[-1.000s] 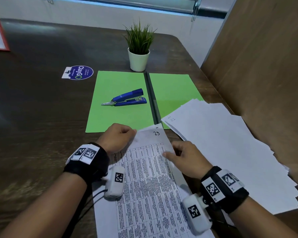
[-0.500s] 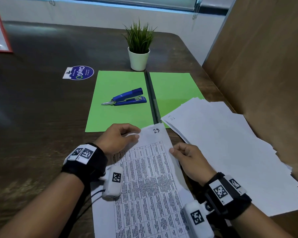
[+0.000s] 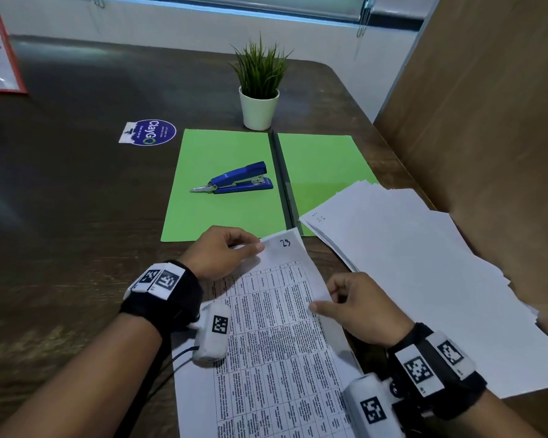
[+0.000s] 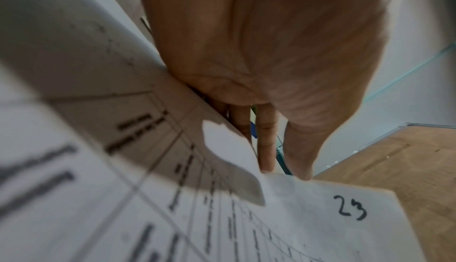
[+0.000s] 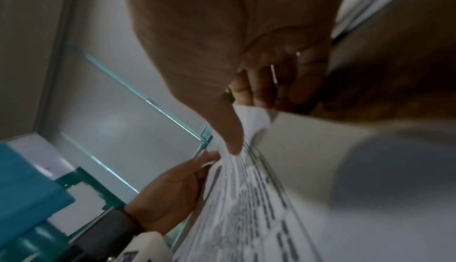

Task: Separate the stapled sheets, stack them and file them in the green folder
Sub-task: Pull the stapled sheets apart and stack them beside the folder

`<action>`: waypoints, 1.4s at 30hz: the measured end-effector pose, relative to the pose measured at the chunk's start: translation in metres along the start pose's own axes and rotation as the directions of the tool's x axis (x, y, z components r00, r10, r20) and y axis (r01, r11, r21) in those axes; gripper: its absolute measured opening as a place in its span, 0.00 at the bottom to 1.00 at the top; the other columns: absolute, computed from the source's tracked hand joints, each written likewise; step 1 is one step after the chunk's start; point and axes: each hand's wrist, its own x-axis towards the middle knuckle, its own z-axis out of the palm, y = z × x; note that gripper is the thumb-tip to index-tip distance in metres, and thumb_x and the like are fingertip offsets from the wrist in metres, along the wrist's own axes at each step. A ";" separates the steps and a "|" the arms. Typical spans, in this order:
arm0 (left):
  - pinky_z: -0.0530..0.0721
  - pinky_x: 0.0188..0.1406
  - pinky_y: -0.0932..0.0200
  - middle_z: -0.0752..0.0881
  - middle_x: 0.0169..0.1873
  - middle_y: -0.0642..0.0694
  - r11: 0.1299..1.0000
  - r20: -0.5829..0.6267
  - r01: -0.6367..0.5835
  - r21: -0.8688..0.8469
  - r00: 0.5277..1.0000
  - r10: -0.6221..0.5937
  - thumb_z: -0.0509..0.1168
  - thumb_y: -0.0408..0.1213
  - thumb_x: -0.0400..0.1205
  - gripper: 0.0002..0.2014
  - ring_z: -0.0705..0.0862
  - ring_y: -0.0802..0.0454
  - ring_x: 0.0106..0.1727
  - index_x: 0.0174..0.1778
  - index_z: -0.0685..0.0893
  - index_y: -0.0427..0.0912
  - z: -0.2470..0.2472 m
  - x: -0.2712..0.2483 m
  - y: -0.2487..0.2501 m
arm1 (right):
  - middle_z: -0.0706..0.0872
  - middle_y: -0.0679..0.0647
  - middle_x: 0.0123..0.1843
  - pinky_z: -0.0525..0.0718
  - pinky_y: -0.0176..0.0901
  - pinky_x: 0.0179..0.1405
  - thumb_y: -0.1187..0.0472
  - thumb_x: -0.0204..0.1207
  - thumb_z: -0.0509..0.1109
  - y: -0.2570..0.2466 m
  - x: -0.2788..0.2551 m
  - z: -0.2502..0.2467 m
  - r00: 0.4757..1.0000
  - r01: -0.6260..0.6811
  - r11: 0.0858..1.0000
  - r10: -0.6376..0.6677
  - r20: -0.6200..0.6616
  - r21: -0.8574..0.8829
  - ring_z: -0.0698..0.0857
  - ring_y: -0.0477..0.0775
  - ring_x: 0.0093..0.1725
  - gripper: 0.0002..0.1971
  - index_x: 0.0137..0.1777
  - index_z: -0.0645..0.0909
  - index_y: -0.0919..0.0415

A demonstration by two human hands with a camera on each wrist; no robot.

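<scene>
Left hand (image 3: 217,252) pinches printed sheet (image 3: 276,336) top corner; right hand (image 3: 358,306) pinches right edge, lifted off bench (image 3: 76,216).

Since a second ago the right hand (image 3: 358,306) has slid from the printed sheet's (image 3: 276,327) face to its right edge, taken a thumb-and-finger grip there and lifted that edge clear, while the left hand (image 3: 217,252) now pinches the far-left corner.

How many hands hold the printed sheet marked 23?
2. The left hand pinches the printed sheet at its top left corner; the right hand pinches its right edge.
</scene>
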 end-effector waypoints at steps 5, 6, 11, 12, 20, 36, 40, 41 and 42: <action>0.82 0.48 0.63 0.93 0.48 0.56 0.998 0.005 0.044 0.039 0.999 -0.044 0.70 0.55 0.81 0.13 0.89 0.57 0.53 0.47 0.93 0.51 -0.003 0.001 0.002 | 0.72 0.42 0.21 0.68 0.30 0.26 0.59 0.73 0.81 -0.003 -0.016 -0.010 0.999 -0.042 0.999 0.041 0.006 0.019 0.68 0.41 0.23 0.19 0.24 0.78 0.57; 0.81 0.47 0.64 0.92 0.48 0.57 0.999 0.007 0.044 0.030 0.999 -0.044 0.69 0.56 0.82 0.14 0.89 0.59 0.53 0.47 0.93 0.51 -0.003 0.002 0.001 | 0.72 0.43 0.21 0.68 0.31 0.25 0.61 0.74 0.79 -0.005 -0.015 -0.012 0.998 -0.029 0.999 0.031 -0.053 0.046 0.68 0.41 0.22 0.18 0.25 0.79 0.60; 0.84 0.50 0.58 0.92 0.44 0.57 0.997 -0.003 0.017 0.072 1.000 -0.017 0.70 0.55 0.82 0.14 0.89 0.58 0.48 0.47 0.93 0.50 -0.005 0.004 0.000 | 0.83 0.52 0.28 0.76 0.33 0.32 0.69 0.77 0.76 -0.029 0.002 -0.046 0.905 0.143 0.985 -0.091 -0.415 0.096 0.76 0.42 0.28 0.13 0.30 0.84 0.63; 0.85 0.49 0.56 0.92 0.42 0.56 0.996 0.001 0.012 0.086 1.000 -0.012 0.71 0.53 0.82 0.12 0.89 0.55 0.45 0.48 0.92 0.50 -0.006 0.004 -0.002 | 0.85 0.52 0.29 0.77 0.31 0.34 0.68 0.77 0.75 -0.036 0.006 -0.055 0.875 0.170 0.983 -0.120 -0.469 0.066 0.78 0.41 0.29 0.12 0.32 0.85 0.62; 0.82 0.40 0.55 0.91 0.37 0.48 0.988 0.017 -0.041 0.149 0.999 0.038 0.69 0.39 0.85 0.06 0.85 0.51 0.34 0.44 0.90 0.45 -0.012 0.005 -0.005 | 0.92 0.50 0.34 0.84 0.45 0.38 0.52 0.75 0.79 -0.069 0.006 -0.101 0.999 -0.035 0.918 0.029 -0.022 -0.395 0.89 0.47 0.34 0.09 0.40 0.89 0.57; 0.80 0.37 0.56 0.89 0.29 0.52 0.997 -0.016 -0.008 0.071 1.000 0.009 0.71 0.41 0.84 0.06 0.81 0.55 0.29 0.43 0.92 0.46 -0.008 0.003 -0.006 | 0.86 0.39 0.33 0.77 0.31 0.32 0.60 0.83 0.69 -0.136 -0.011 -0.138 0.452 0.466 0.767 -0.635 -0.627 -0.441 0.81 0.38 0.31 0.06 0.51 0.89 0.55; 0.84 0.43 0.54 0.93 0.36 0.51 0.995 -0.015 -0.039 0.091 0.999 0.040 0.72 0.41 0.83 0.06 0.87 0.54 0.36 0.43 0.93 0.47 -0.007 0.004 -0.006 | 0.87 0.55 0.39 0.78 0.45 0.34 0.66 0.79 0.71 -0.119 -0.003 -0.110 0.531 0.327 0.585 -0.763 -0.368 -0.742 0.82 0.58 0.35 0.08 0.54 0.89 0.59; 0.84 0.43 0.56 0.93 0.35 0.53 0.995 -0.013 -0.046 0.092 0.999 0.048 0.72 0.40 0.83 0.06 0.86 0.57 0.35 0.43 0.93 0.47 -0.007 0.003 -0.006 | 0.90 0.55 0.42 0.82 0.46 0.36 0.66 0.78 0.71 -0.112 0.001 -0.102 0.586 0.296 0.555 -0.749 -0.311 -0.777 0.85 0.60 0.37 0.11 0.58 0.88 0.57; 0.83 0.42 0.58 0.92 0.34 0.53 0.994 -0.013 -0.052 0.094 0.999 0.053 0.72 0.40 0.83 0.06 0.85 0.59 0.33 0.42 0.93 0.46 -0.007 0.004 -0.006 | 0.91 0.56 0.45 0.85 0.49 0.37 0.67 0.77 0.71 -0.104 0.004 -0.093 0.662 0.270 0.537 -0.707 -0.251 -0.799 0.87 0.63 0.39 0.15 0.62 0.86 0.56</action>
